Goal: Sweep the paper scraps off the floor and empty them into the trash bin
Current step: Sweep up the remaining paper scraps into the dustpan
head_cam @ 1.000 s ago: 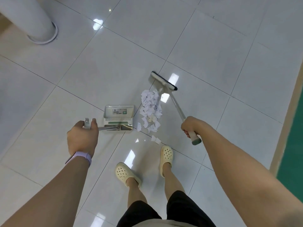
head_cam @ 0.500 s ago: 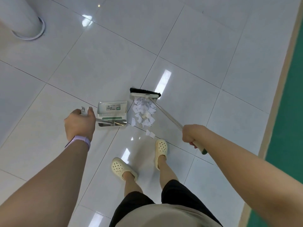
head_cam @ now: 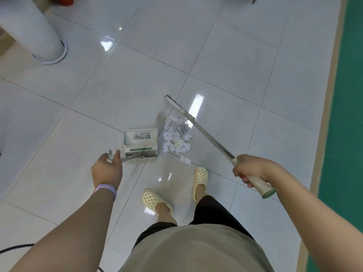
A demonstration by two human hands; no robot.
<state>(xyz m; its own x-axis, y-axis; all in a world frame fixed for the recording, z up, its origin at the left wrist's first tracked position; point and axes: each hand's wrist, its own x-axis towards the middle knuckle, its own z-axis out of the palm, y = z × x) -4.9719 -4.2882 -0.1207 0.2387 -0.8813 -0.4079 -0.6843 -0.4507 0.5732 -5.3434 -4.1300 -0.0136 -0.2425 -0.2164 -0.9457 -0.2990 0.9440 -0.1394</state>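
Broom (head_cam: 198, 126) head swung from behind the paper scraps (head_cam: 176, 137) to their right edge.
Right hand (head_cam: 250, 169) wraps broom grip; left hand (head_cam: 107, 169) fingers curl around dustpan (head_cam: 141, 141) handle, pan just left of scraps on floor (head_cam: 117, 85).

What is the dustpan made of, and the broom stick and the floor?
Dustpan: probably metal or pale plastic; grey, smooth, with a sticker. Hard to tell which.
Broom stick: looks like metal, thin and silvery, with a cream grip, likely plastic, in the right hand.
Floor: glossy white tiles, likely ceramic; lights mirror in them and dark grout lines cross.
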